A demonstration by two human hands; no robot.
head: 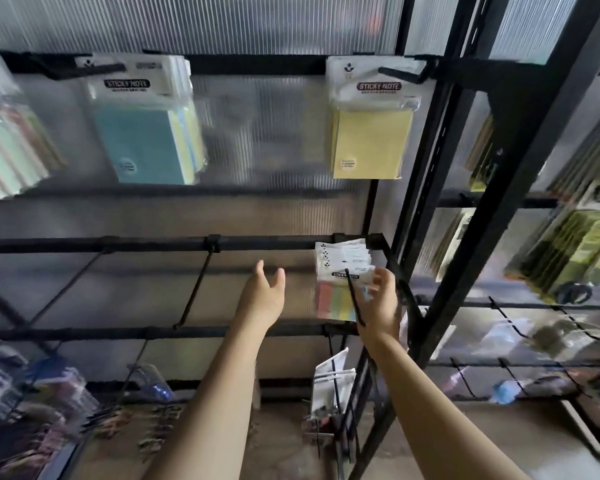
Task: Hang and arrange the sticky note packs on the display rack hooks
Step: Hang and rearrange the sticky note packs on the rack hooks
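A: Black metal rack (440,188), square bars and thin rod hooks, backed by ribbed translucent plastic panel (257,133). Stock on it?

B: Taking the middle bar (153,243) as landmark. Above it, on the top bar: blue pack (142,143), flat rectangle in clear glossy film with white header card, several hung behind it. Right of that, yellow pack (369,142), same film and header, hanging from one hook. At the far left, blurred pastel packs (7,150).

A: And at the bar itself?

B: Striped packs (340,282), pink to blue bands under clear wrap, white headers fanned, hanging at its right end. A hook (354,296), thin black rod, crosses in front of them. Two bare hooks (194,289) slope down from the bar further left.

A: Hands?

B: Right hand (381,299) is raised just below the bar's right end, fingers curled, pinching the right edge of the striped packs. Left hand (264,292) is raised below the bar's middle, left of those packs, fingers straight and together, thumb spread, holding nothing. Both forearms are bare and reach up from below.

A: Beneath?

B: White-headed packs (331,382) on a lower hook; blurred goods at lower left. Right of the rack, greenish packs (575,251) on a neighbouring rack.
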